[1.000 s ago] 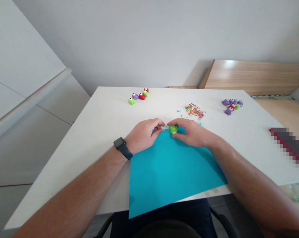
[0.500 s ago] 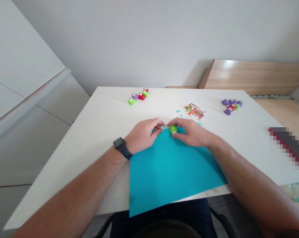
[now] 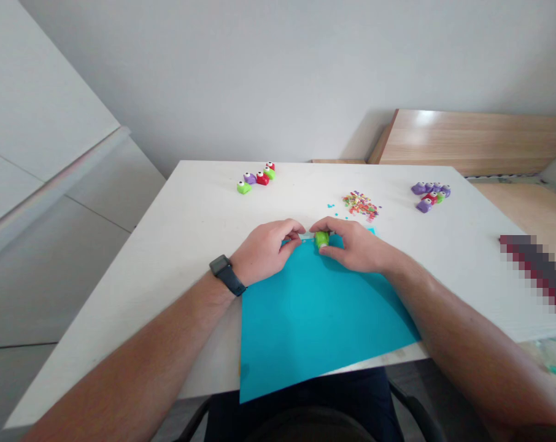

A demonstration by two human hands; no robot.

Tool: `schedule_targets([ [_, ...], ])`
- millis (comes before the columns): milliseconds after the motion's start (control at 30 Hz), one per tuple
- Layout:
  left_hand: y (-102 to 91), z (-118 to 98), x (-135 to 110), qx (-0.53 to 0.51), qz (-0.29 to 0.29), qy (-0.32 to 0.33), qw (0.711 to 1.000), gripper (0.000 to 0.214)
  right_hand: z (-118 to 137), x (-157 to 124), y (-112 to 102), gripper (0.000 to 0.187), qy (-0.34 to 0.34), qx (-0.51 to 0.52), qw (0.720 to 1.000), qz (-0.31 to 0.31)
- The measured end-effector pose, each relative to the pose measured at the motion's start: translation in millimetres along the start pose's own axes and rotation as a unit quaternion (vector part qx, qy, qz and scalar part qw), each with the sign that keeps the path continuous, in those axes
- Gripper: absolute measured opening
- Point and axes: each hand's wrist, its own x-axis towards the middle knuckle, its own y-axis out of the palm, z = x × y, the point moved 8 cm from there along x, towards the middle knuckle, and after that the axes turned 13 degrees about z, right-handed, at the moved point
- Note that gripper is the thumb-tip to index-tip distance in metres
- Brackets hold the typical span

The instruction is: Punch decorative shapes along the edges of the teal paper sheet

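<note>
A large blue sheet of paper (image 3: 319, 319) lies before me, its near edge reaching past the table's front. At its far edge my right hand (image 3: 358, 245) grips a small green paper punch (image 3: 322, 239), thumb on the near side and fingers on the far side. My left hand (image 3: 269, 245) is closed in a pinch at the same edge, just left of the punch. Small pale marks like punched holes show between the hands. Beyond them lies a pile of colourful punched paper bits (image 3: 361, 205), with a few blue bits (image 3: 331, 206) beside it.
Several punches with big eyes, including a purple one (image 3: 249, 178), stand at the back left of the white table (image 3: 177, 233). More, among them a purple punch (image 3: 424, 206), sit at the back right. A pixelated dark object (image 3: 538, 270) lies at the right edge.
Almost nothing differs. Both hands and the green punch hold their place at the paper's far edge; the view has shifted very slightly.
</note>
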Motion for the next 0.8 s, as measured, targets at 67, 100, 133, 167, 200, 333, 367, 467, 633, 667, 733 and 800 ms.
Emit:
schedule_targets([
  [67, 0.2, 0.5, 0.0, -0.001, 0.001, -0.001, 1.0, 0.017, -0.6, 0.1, -0.1, 0.036, 0.003, 0.004, 1.0, 0.001],
  [100, 0.2, 0.5, -0.1, -0.001, 0.001, 0.0, 1.0, 0.018, -0.7, 0.2, -0.1, 0.036, 0.004, 0.006, 1.0, 0.001],
  [133, 0.1, 0.6, -0.2, -0.002, -0.001, 0.001, 1.0, 0.018, -0.7, 0.3, -0.3, 0.035, 0.005, 0.009, 1.0, 0.0],
  [167, 0.0, 0.6, -0.3, -0.002, -0.002, 0.001, 1.0, 0.018, -0.8, 0.4, -0.4, 0.034, 0.007, 0.011, 1.0, -0.001],
  [200, 0.0, 0.7, -0.3, -0.002, -0.003, 0.001, 1.0, 0.017, -0.8, 0.5, -0.5, 0.033, 0.009, 0.014, 1.0, -0.002],
  [333, 0.1, 0.9, -0.2, -0.001, -0.003, 0.001, 1.0, 0.017, -1.5, 0.8, -0.7, 0.029, 0.022, 0.021, 1.0, -0.007],
  [367, 0.0, 0.9, -0.2, 0.0, -0.004, 0.002, 1.0, 0.017, -1.5, 0.8, -0.8, 0.028, 0.024, 0.025, 0.999, -0.009],
  [467, -0.4, 1.0, -0.1, -0.001, -0.007, 0.004, 1.0, 0.017, -0.8, 0.5, -2.0, 0.027, 0.024, 0.033, 0.999, -0.018],
  [633, -0.3, 0.1, 0.0, -0.001, -0.003, 0.002, 1.0, 0.017, -0.7, 0.9, -2.0, 0.024, 0.029, 0.031, 0.999, -0.016],
  [667, 0.1, -0.1, 0.1, 0.0, 0.0, 0.0, 1.0, 0.018, -0.9, 1.2, -1.6, 0.023, 0.03, 0.032, 0.999, -0.014],
  [733, 0.5, -0.3, 0.1, 0.001, 0.005, -0.001, 1.0, 0.018, -1.4, 1.9, -1.1, 0.022, 0.031, 0.035, 0.999, -0.011],
  [800, 0.7, -0.3, -0.1, 0.002, 0.006, -0.001, 1.0, 0.017, -1.9, 2.7, -0.5, 0.021, 0.034, 0.037, 0.999, -0.009],
])
